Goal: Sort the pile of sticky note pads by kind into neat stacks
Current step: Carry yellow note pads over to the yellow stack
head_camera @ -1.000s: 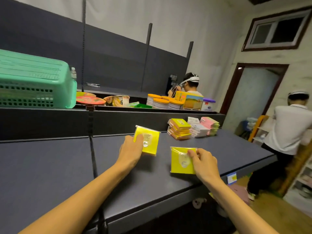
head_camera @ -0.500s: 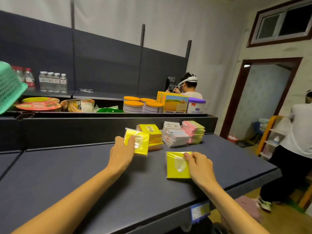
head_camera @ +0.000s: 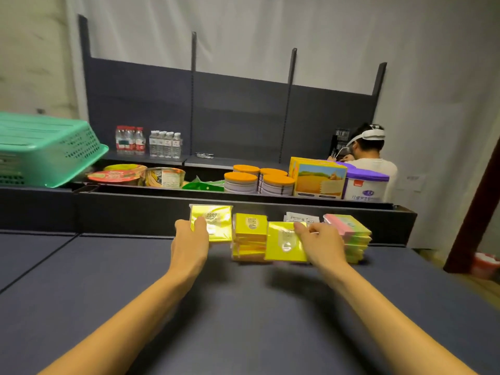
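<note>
Both hands have carried pads up to the yellow stack (head_camera: 250, 239); left hand (head_camera: 190, 243) grips one yellow pad (head_camera: 215, 221), right hand (head_camera: 322, 243) pinches another (head_camera: 284, 240); square edges before releasing, one at a time.

The right hand (head_camera: 322, 246) hides most of the white pads (head_camera: 300, 218).

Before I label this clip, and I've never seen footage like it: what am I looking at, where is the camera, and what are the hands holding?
No machine here: a person wears a camera on the head, so you look forward and down along both bare arms. The left hand holds a yellow sticky note pad in shiny wrap; the right hand holds another yellow pad. Both hover by the stacks on the dark shelf: a yellow stack, a white stack mostly hidden, and a pink-and-green stack. Behind sit a green basket and groceries.
</note>
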`<state>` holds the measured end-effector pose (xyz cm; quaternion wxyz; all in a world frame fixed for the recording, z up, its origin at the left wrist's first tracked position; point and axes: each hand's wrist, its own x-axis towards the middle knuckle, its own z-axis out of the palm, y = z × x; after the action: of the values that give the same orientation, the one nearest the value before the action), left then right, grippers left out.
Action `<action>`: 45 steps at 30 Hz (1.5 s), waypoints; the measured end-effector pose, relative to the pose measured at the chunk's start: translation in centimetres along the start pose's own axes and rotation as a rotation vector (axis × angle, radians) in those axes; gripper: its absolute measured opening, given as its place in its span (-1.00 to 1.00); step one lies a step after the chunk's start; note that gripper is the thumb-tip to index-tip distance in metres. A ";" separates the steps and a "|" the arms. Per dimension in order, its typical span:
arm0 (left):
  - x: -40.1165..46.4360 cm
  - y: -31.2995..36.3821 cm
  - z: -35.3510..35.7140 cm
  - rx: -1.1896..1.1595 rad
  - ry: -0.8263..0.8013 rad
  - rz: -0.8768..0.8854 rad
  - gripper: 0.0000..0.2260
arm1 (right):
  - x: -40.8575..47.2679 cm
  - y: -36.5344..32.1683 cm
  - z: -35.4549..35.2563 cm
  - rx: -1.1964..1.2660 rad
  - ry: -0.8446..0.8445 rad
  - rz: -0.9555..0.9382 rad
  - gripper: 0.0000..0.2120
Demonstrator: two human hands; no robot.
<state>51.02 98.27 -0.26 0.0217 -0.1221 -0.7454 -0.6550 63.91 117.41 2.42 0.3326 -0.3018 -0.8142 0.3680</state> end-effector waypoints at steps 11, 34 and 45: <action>5.0 -0.3 0.2 -0.006 0.007 -0.050 -0.57 | 7.4 -2.8 5.3 0.048 -0.030 0.007 -0.49; 4.2 3.5 7.4 0.181 -0.024 0.025 -0.63 | 10.1 1.6 0.4 -0.774 -0.003 -0.546 -0.60; 4.1 5.0 10.9 0.683 -0.013 -0.030 -0.57 | 9.8 3.5 -2.9 -0.859 -0.044 -0.556 -0.62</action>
<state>49.50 110.16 3.79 0.0470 -0.1008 -0.9235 -0.3671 61.13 127.70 4.26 0.2468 -0.1754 -0.9482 -0.0961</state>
